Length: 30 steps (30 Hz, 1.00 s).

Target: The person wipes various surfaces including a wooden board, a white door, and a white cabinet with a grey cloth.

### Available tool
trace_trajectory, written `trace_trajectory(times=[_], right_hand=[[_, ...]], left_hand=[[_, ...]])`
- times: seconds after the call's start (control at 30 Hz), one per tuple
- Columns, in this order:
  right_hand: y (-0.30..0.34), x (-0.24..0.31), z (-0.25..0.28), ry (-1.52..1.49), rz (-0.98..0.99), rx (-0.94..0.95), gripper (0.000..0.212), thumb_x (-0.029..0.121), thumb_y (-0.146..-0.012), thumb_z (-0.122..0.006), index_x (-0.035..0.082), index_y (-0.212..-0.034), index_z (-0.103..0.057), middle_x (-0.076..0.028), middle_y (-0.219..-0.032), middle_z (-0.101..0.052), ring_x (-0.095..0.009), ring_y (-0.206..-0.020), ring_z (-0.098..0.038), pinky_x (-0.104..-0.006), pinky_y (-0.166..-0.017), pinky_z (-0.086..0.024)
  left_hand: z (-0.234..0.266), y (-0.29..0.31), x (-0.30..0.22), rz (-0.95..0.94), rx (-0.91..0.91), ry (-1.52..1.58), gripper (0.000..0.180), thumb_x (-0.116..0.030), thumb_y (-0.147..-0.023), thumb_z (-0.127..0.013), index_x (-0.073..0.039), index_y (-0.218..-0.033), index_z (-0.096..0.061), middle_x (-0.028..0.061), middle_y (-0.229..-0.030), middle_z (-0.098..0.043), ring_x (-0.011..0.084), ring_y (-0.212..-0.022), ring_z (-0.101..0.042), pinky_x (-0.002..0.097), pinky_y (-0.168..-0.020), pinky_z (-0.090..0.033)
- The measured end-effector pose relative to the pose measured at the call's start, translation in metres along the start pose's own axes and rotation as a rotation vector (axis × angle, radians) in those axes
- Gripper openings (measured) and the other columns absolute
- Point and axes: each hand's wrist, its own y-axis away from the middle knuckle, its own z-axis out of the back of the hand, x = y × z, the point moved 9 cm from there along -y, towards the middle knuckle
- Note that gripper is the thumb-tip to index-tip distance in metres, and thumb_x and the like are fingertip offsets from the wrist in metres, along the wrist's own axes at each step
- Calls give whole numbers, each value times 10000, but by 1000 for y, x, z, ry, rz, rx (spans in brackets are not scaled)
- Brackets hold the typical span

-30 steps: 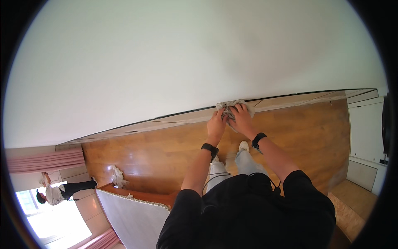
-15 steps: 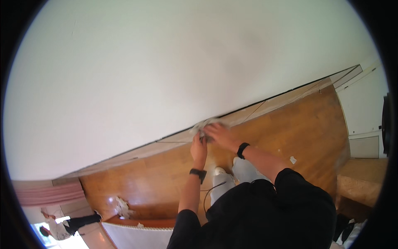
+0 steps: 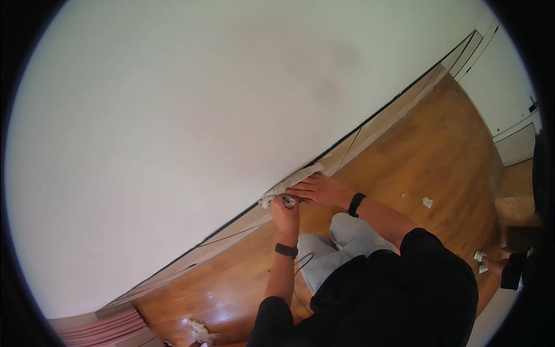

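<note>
A crumpled light grey cloth (image 3: 292, 182) lies pressed along the top edge of the pale baseboard (image 3: 243, 222) where it meets the white wall (image 3: 202, 115). My left hand (image 3: 284, 211) grips the cloth's left end with closed fingers. My right hand (image 3: 315, 189) lies flat over the cloth's right part, fingers pointing left. Both wrists carry dark bands. My light grey trousers (image 3: 335, 248) show below the hands as I crouch on the wooden floor (image 3: 439, 144).
A crumpled white rag (image 3: 199, 331) lies on the floor at the lower left. A small scrap of paper (image 3: 427, 202) lies on the floor to the right. A white door or cabinet (image 3: 509, 104) stands at the far right, with pink fabric (image 3: 98, 329) at the lower left.
The view has swung, so the baseboard now runs steeply up to the right. My hands and the cloth have kept to the baseboard's top edge, the right hand now spread flat.
</note>
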Motion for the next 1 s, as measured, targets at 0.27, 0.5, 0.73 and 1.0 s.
trace_trajectory(times=[0.27,0.5,0.73,1.0], right_hand=[[44,-27,-50,117,135,-356,535,180,-607,-669,207,-1116,-507,46,-1134,-476,-155,-1043,-464,-333,-864,-383],[49,-32,-102,34,197,-417,508,161,-649,-645,216,-1131,-495,49,-1130,-472,-170,-1023,-480,-353,-785,-437],[52,-34,-173,-53,139,-156,534,168,-683,-607,267,-1184,-453,73,-1005,-538,-119,-858,-557,-273,-676,-478],[20,-14,-147,45,243,-134,580,156,-712,-555,280,-1249,-372,77,-1062,-536,-110,-851,-573,-243,-666,-486]], left_hand=[[-20,22,16,-277,-214,-28,353,-157,-597,-719,-76,-854,-492,99,-668,-516,306,-555,-502,382,-479,-418],[-37,54,67,-301,-247,-166,350,-148,-587,-719,-85,-846,-493,105,-664,-499,291,-559,-509,366,-475,-424],[-54,92,137,-21,-376,-53,293,-102,-680,-681,-2,-872,-482,132,-784,-546,242,-688,-546,311,-626,-443],[-29,77,132,137,-539,86,242,-39,-743,-579,19,-934,-443,140,-820,-522,225,-735,-521,297,-661,-431]])
